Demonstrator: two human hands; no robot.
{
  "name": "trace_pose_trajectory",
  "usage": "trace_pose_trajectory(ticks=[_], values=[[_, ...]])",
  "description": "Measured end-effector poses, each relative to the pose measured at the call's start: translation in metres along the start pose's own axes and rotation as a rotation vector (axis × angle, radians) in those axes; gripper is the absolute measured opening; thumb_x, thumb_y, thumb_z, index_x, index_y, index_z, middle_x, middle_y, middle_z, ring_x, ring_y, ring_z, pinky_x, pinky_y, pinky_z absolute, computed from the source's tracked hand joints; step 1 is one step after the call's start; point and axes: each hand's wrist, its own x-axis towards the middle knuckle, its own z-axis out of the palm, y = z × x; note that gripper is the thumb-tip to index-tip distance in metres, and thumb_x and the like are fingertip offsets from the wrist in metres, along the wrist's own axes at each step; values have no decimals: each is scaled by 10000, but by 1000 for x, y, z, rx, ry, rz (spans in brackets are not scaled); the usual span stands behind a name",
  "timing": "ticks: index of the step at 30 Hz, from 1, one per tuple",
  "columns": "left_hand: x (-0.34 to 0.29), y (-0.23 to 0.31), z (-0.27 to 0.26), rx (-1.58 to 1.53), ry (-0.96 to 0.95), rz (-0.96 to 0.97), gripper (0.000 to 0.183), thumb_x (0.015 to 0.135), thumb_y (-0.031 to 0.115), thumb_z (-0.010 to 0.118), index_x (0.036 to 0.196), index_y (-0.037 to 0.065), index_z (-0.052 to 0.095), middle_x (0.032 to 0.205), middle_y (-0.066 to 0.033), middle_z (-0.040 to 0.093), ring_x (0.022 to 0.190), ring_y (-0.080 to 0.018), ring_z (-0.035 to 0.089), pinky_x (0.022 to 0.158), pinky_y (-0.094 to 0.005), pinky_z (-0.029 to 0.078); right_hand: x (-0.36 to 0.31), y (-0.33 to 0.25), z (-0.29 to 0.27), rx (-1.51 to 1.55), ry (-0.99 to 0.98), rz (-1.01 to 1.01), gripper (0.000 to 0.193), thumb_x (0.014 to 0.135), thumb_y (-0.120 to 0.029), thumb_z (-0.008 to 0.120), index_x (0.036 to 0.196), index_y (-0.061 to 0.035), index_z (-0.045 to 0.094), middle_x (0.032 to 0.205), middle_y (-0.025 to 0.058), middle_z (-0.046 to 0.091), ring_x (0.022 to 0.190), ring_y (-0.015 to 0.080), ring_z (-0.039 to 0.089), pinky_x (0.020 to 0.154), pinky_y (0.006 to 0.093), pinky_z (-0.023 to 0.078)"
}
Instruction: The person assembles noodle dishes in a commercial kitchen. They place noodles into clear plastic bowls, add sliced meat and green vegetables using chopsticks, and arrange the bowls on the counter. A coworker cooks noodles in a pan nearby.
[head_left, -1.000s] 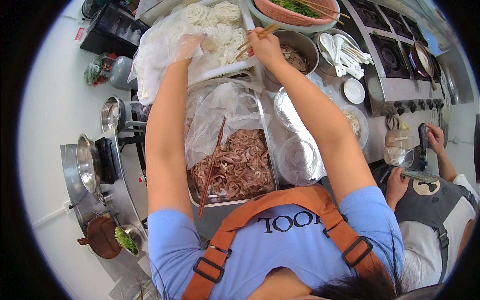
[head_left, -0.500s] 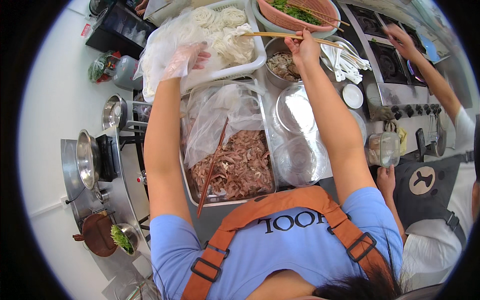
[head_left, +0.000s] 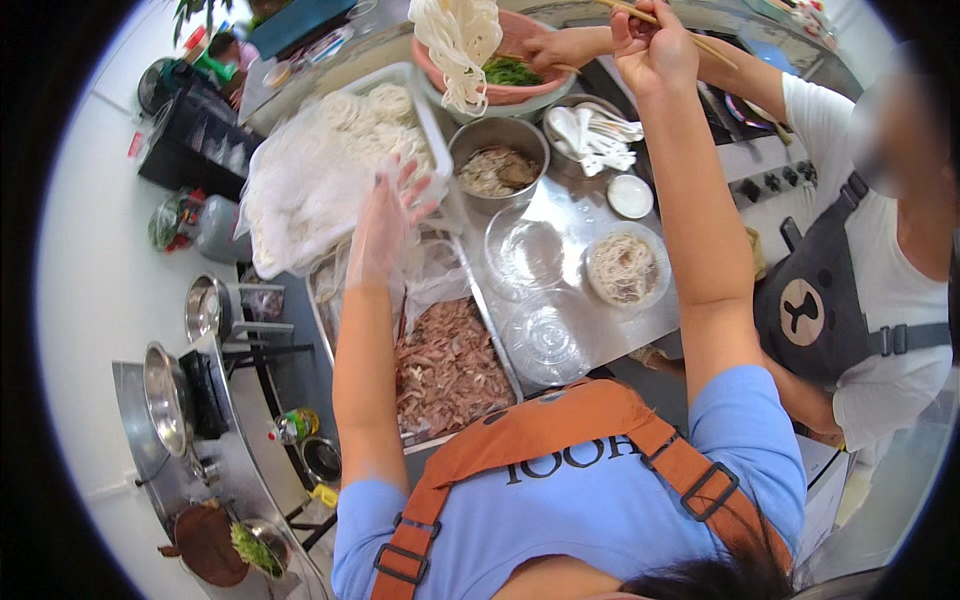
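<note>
My right hand, raised at the top, is closed around wooden chopsticks whose far ends run out of the picture. A hank of white noodles hangs in the air to their left; what holds it is out of view. My left hand, in a clear plastic glove, is open with spread fingers and holds nothing. It hovers by the near edge of a white basket of noodle bundles, partly under clear film. Below it, a metal tray holds sliced meat, half covered by plastic.
On the metal counter are a clear bowl of noodles, clear empty bowls, a steel pot and white spoons. At right, a co-worker's hand reaches into a pink colander of greens. Burner knobs lie beyond.
The noodles have risen out of the basket, and my right hand has gone up. My left hand has moved off the film. The co-worker's arm has swung to the colander; the noodle bowl now shows.
</note>
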Motion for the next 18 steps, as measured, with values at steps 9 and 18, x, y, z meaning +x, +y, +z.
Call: trace_pose_trajectory(ticks=[9,18], values=[[-106,-29,53,-712,-173,-45,751,835,489,503,1395,112,175,1429,-156,214,1279,-369,264,990,-569,268,58,-164,-19,-19,-58,-245,235,897,-208,482,713,-66,518,612,51,543,527,172,561,536,287,553],[-159,-38,97,-820,-49,110,708,837,298,568,1406,225,152,1475,-91,88,1336,-385,91,1027,-626,103,112,-299,-94,-38,95,-509,227,902,-214,468,735,-68,516,635,56,551,550,182,566,554,325,558]])
